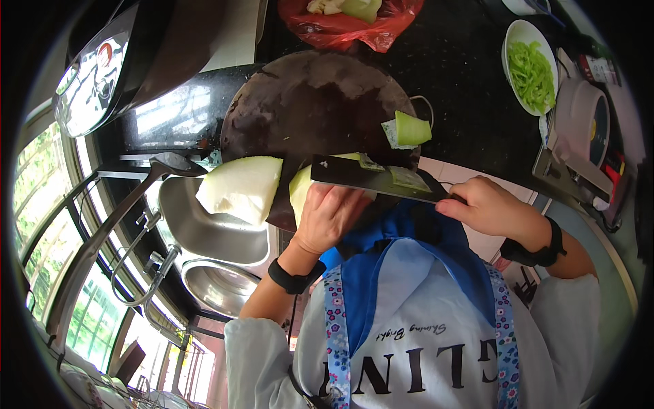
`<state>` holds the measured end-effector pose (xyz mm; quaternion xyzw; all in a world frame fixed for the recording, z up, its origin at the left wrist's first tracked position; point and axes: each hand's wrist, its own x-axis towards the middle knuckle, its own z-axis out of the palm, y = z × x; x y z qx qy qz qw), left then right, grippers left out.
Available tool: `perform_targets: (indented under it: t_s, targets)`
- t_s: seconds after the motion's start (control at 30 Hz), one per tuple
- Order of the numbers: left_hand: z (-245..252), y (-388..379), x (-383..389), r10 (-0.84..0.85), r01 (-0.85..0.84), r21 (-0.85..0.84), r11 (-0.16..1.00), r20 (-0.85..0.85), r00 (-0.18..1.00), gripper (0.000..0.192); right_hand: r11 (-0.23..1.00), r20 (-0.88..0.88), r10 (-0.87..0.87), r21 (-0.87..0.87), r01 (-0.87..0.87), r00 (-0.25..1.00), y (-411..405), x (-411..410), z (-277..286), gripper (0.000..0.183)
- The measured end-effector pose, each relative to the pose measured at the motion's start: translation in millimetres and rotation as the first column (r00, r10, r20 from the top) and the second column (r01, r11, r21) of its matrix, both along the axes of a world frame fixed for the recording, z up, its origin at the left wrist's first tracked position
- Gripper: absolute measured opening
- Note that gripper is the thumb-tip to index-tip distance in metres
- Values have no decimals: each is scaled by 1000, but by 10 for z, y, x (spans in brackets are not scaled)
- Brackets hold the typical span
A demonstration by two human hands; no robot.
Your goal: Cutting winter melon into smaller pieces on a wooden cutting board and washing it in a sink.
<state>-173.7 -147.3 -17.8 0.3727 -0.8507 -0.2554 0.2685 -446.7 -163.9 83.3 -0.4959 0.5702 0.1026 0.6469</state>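
My right hand [483, 207] grips the handle of a dark-bladed cleaver [352, 174], its blade lying across a piece of pale green melon [298, 191]. Strips of green rind [411, 178] lie on or against the blade. Under the cleaver, my left hand [329, 214] has its fingers on the melon piece; the blade hides part of both. To the left sits a large wedge of white-fleshed melon [242, 189] at the edge of the round, dark chopping board [317, 107]. A cut piece of green rind [413, 129] rests at the board's right edge.
A red plastic bag [352, 33] with melon scraps lies beyond the board. On the right stand a white bowl of sliced green vegetable [531, 76] and a small white appliance [582, 117]. At left are a steel sink [214, 240], a faucet [166, 266] and a metal basin [219, 286].
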Motion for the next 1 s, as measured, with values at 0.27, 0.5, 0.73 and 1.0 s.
perform_targets:
  t_s: [0.27, 0.5, 0.73, 1.0]
  targets:
    - [7, -29, -39, -9, 9, 10, 1000, -23, 1000, 43, 1000, -11, 22, 12, -22, 1000, 20, -26, -153, 59]
    - [54, -55, -75, -23, 23, -1, 1000, -32, 999, 44, 999, 44, -41, 29, 40, 998, 7, 39, -564, 63]
    - [52, -59, -84, -23, 23, -10, 1000, -32, 999, 45, 996, 93, -73, -46, 78, 993, 32, -31, -647, 66]
    - [205, -73, -47, -9, 9, 2, 1000, -83, 997, 41, 932, 61, -187, -303, 197, 980, 198, 28, -439, 57]
